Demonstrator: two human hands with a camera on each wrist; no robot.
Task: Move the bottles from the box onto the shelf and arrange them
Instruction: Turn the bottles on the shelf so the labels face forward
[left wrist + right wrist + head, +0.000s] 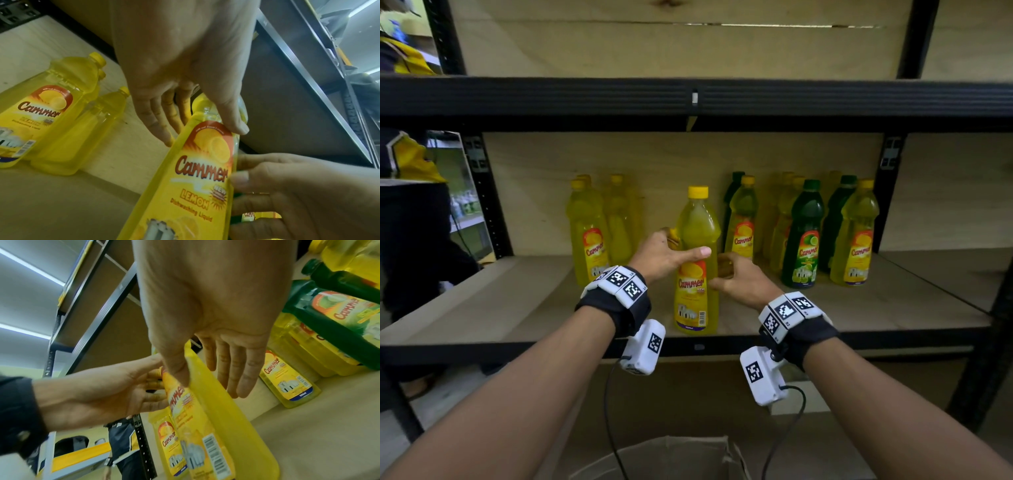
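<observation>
A yellow lemon dishwashing bottle (697, 274) stands upright near the front of the wooden shelf (517, 301). My left hand (686, 245) grips its upper body, thumb across the front and fingers behind; in the left wrist view the left hand (203, 134) sits just above the bottle's label (201, 168). My right hand (720, 274) holds the bottle's right side, and in the right wrist view the right hand (211, 386) has its thumb on the front edge and its fingers behind the bottle (222, 418).
Yellow bottles (587, 236) stand at the back left. Yellow bottles (856, 236) and green bottles (803, 236) stand in rows at the back right. A cardboard box (671, 459) lies open below. Another person (410, 205) stands beyond the left upright. An upper shelf beam (688, 99) crosses overhead.
</observation>
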